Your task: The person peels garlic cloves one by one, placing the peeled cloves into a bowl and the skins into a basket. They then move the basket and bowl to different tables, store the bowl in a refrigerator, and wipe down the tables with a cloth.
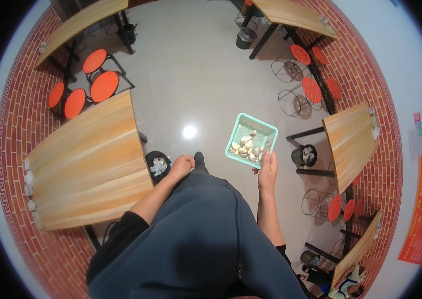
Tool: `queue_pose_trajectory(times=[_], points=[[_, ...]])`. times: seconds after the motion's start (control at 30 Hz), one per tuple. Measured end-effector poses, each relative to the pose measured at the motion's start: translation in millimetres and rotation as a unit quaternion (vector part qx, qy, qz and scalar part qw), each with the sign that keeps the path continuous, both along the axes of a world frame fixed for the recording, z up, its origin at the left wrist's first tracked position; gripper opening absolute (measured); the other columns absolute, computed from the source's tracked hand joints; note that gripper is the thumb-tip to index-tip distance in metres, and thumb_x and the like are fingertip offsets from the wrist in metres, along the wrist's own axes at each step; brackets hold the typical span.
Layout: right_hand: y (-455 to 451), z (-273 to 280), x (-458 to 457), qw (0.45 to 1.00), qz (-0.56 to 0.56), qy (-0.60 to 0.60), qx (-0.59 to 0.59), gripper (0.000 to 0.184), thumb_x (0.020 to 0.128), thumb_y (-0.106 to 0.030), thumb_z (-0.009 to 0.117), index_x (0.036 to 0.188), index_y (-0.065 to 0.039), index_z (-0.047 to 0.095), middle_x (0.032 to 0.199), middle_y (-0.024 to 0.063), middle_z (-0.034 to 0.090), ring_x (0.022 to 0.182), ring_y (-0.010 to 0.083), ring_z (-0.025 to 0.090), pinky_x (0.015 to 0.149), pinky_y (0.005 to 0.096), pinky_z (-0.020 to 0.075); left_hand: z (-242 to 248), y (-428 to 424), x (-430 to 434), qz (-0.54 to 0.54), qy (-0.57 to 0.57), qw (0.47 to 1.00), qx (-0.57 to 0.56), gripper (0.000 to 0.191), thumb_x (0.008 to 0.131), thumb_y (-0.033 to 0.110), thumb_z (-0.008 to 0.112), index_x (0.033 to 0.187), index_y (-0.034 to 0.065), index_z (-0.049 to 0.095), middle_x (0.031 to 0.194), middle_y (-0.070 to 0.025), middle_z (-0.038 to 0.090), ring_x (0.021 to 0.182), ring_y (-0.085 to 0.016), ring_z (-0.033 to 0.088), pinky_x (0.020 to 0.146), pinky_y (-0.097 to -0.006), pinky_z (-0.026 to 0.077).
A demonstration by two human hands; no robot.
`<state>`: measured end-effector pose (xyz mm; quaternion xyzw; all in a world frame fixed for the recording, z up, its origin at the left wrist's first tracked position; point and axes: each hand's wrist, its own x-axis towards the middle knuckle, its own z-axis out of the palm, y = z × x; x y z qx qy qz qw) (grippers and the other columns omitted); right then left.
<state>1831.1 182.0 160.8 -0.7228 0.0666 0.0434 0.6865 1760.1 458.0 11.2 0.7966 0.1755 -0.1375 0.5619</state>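
My right hand (268, 170) grips the near right corner of a mint-green plastic basket (256, 119), thumb over the rim. Garlic bulbs and cloves (247, 144) lie loose in the basket, mostly toward its near side. The basket is held out over the tiled floor, apart from any table. My left hand (183, 166) hangs in front of my body with its fingers curled. Nothing shows in it, though the inside of the fist is hidden. Below it are a dark shoe (199, 160) and, to its left, a black waste bin (157, 167) with crumpled tissue.
A wooden table (95, 164) stands close on my left, with orange stools (104, 86) beyond it. To the right are another table (352, 138), a bin (303, 155) and red stools (311, 89). A person (347, 286) sits at the lower-right table (356, 243). Tiled floor (181, 82) stretches ahead.
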Motion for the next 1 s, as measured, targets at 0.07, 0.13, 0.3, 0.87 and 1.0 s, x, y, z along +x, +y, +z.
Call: queue_pose_trajectory(times=[0.07,0.13,0.3,0.87,1.0], points=[[15.0,10.2,45.9,1.0,0.022,-0.013,-0.01,0.036,0.104,-0.034,0.04,0.116,-0.003,0.054,0.082,0.002,0.06,0.058,0.006,0.051,0.048,0.021,0.0411,1.7,12.3,38.5,0.033,-0.028,0.999,-0.002,0.018,0.076,0.002,0.046,0.069,0.004,0.063,0.062,-0.009,0.059,0.06,-0.02,0.055,0.058,-0.0347,0.043],[28.6,14.3,86.0,0.999,0.038,-0.009,-0.024,0.036,0.104,-0.035,0.04,0.116,-0.003,0.054,0.082,0.002,0.06,0.059,0.0064,0.051,0.049,0.0214,0.0413,4.0,33.1,75.6,0.037,-0.023,0.999,0.006,0.019,0.076,0.002,0.046,0.069,0.0039,0.063,0.062,-0.0092,0.059,0.061,-0.02,0.055,0.059,-0.0347,0.044],[75.7,-0.1,174.3,0.998,0.056,-0.008,-0.009,0.037,0.105,-0.036,0.038,0.113,-0.003,0.054,0.081,0.0029,0.059,0.057,0.0073,0.052,0.047,0.0224,0.0403,17.9,85.4,126.8,0.102,-0.036,0.994,0.032,0.018,0.076,0.002,0.046,0.07,0.0038,0.064,0.065,-0.0114,0.06,0.064,-0.023,0.056,0.063,-0.036,0.045],[298.8,-93.6,532.6,0.961,0.25,-0.01,-0.116,0.037,0.103,-0.036,0.04,0.087,-0.006,0.055,0.063,0.0028,0.054,0.044,0.0096,0.048,0.038,0.024,0.0351,21.0,249.2,293.4,0.395,-0.029,0.918,0.01,0.017,0.078,0.0,0.044,0.072,0.0026,0.06,0.068,-0.0099,0.059,0.067,-0.019,0.054,0.063,-0.0326,0.044],[396.0,-87.1,614.1,0.944,0.306,-0.014,-0.12,0.034,0.102,-0.033,0.043,0.086,-0.006,0.055,0.064,0.0021,0.054,0.046,0.0096,0.048,0.04,0.0238,0.036,32.0,294.9,324.3,0.466,-0.031,0.883,0.038,0.017,0.078,0.0,0.044,0.071,0.0025,0.059,0.068,-0.0097,0.06,0.067,-0.019,0.055,0.063,-0.0326,0.044]])
